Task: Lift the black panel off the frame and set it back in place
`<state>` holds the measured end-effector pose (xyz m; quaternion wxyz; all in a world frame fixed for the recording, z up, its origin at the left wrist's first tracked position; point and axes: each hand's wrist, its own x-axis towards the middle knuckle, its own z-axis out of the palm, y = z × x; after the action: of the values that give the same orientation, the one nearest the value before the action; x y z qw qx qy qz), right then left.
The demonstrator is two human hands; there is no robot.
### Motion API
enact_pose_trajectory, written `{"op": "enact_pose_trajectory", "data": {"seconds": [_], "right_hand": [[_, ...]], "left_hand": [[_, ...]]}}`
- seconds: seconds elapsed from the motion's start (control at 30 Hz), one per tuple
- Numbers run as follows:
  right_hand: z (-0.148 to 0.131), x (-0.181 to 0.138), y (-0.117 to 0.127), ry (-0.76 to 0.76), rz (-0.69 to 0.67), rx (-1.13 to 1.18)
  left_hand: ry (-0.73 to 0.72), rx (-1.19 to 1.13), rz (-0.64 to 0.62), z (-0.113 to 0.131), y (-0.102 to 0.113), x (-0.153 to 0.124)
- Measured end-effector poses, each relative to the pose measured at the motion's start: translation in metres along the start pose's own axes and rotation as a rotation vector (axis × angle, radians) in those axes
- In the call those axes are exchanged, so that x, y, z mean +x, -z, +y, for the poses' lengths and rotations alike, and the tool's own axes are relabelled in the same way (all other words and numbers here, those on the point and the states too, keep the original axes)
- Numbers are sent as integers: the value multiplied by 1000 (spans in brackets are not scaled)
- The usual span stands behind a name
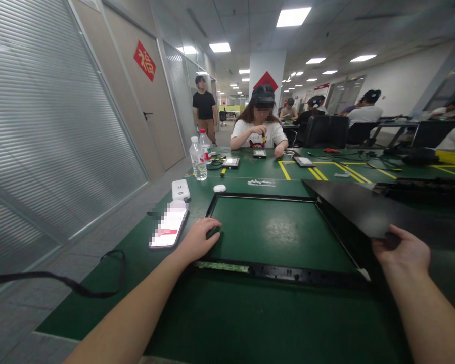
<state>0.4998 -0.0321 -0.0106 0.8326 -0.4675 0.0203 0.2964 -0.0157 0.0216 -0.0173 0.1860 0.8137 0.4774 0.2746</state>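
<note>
A black rectangular frame (263,271) lies flat on the green table (227,313) in front of me, with a green circuit strip (222,266) along its near edge. My left hand (197,239) rests on the frame's left side, fingers curled over the edge. My right hand (404,251) grips the near edge of a large black panel (364,210), which is tilted up off the frame's right side.
A phone (169,228), a white box (180,189) and a small white oval object (219,188) lie left of the frame. Two water bottles (198,159) stand beyond. A person across the table (258,129) handles small devices; others sit or stand further back. A black strap (60,280) hangs at left.
</note>
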Motion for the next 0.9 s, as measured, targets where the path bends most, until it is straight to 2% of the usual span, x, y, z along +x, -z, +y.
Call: {"op": "enact_pose_trajectory", "data": {"seconds": [0.03, 0.13, 0.37, 0.6, 0.73, 0.9], "right_hand": [[-3, -8, -4, -23, 65, 24], [-10, -32, -16, -43, 118, 52], [-16, -59, -26, -19, 8, 33], [-11, -84, -32, 24, -124, 63], [-7, -87, -31, -31, -160, 38], [-6, -82, -26, -67, -176, -21]], "left_hand": [[-4, 6, 4, 0, 0, 0], [-9, 28, 10, 1, 0, 0], [-8, 44, 33, 2, 1, -1], [11, -52, 23, 20, 4, -4], [70, -250, 109, 23, 4, -3], [339, -793, 262, 17, -3, 3]]}}
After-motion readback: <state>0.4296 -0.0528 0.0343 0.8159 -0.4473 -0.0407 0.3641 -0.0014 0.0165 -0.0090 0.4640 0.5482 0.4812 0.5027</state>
